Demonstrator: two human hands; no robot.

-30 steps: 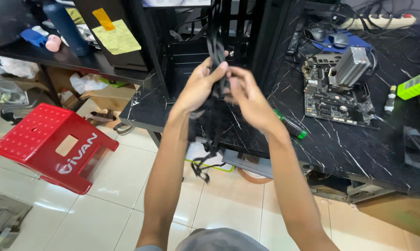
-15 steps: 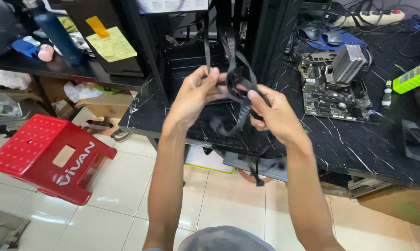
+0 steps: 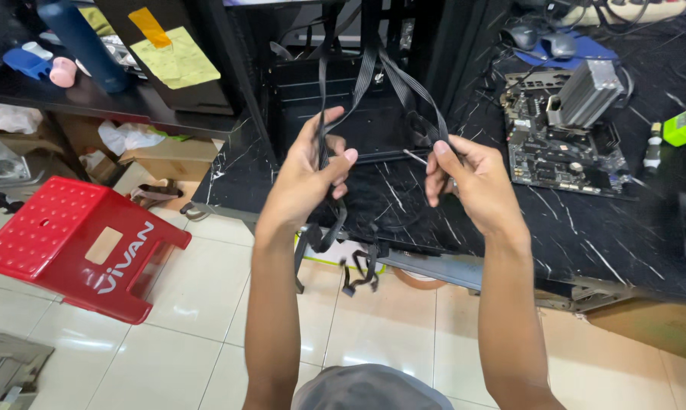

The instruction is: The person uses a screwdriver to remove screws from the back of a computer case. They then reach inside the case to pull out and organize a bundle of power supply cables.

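Head view: black cables [image 3: 373, 72] stretch between left hand [image 3: 309, 178] and right hand [image 3: 472, 182].

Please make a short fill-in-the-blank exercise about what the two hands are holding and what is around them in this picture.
1. Both the left hand and the right hand hold flat black ____.
2. The stool on the tiled floor is ____ in colour.
3. The motherboard lies on the person's ____ side.

Missing words: cables; red; right
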